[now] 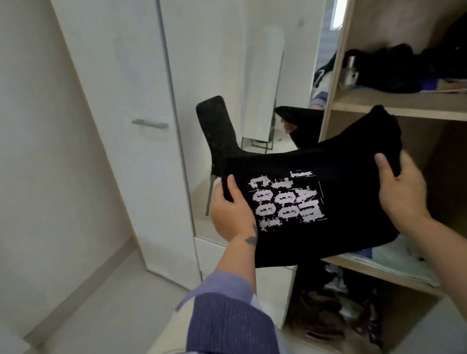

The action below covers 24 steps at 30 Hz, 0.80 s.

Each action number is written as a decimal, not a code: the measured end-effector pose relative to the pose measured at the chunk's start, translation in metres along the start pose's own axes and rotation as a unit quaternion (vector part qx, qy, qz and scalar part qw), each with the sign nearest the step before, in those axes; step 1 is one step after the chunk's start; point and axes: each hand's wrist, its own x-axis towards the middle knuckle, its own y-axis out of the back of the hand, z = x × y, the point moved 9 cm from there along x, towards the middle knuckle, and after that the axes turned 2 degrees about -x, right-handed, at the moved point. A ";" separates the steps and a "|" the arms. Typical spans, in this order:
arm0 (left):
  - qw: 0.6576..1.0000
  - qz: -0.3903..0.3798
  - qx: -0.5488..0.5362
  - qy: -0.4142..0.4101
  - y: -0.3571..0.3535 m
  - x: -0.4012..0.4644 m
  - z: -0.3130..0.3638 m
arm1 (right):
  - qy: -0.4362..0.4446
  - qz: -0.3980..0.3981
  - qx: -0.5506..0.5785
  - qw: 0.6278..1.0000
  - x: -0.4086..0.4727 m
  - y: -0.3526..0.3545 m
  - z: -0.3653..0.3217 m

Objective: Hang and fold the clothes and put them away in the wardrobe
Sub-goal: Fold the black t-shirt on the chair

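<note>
Folded black T-shirt (pixel 313 198) held in air before the open wardrobe (pixel 390 112).
Long axis left-right, right end tilted up toward middle shelf; white print faces up. Left hand (pixel 231 208) and right hand (pixel 400 187) each grasp an end, thumbs on top.

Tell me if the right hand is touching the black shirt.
Touching. The head view shows the right hand gripping the black shirt at its right edge, thumb pressed on top and fingers beneath the fabric.

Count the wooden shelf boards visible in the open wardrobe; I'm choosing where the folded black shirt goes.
2: an upper wooden shelf board holding dark clothes, and a lower wooden shelf board under light fabrics, just behind the folded black printed shirt. Others may lie outside the frame.
</note>
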 end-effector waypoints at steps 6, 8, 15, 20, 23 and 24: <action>0.994 -0.100 0.046 -0.005 -0.120 -0.052 -0.018 | -0.113 0.081 -0.059 0.989 0.018 0.075 0.108; 0.989 -0.135 0.052 -0.004 -0.154 -0.065 -0.023 | -0.145 0.102 -0.079 0.981 0.021 0.091 0.139; 0.975 -0.209 0.079 -0.018 -0.254 -0.082 -0.056 | -0.227 0.156 -0.068 0.959 0.035 0.108 0.230; 0.964 -0.248 0.086 -0.034 -0.310 -0.083 -0.093 | -0.224 0.153 -0.084 0.959 0.047 0.097 0.279; 0.958 -0.272 0.087 -0.026 -0.340 -0.087 -0.122 | -0.249 0.153 -0.089 0.952 0.051 0.089 0.322; 0.956 -0.278 0.091 -0.023 -0.350 -0.088 -0.132 | -0.260 0.149 -0.089 0.950 0.053 0.085 0.338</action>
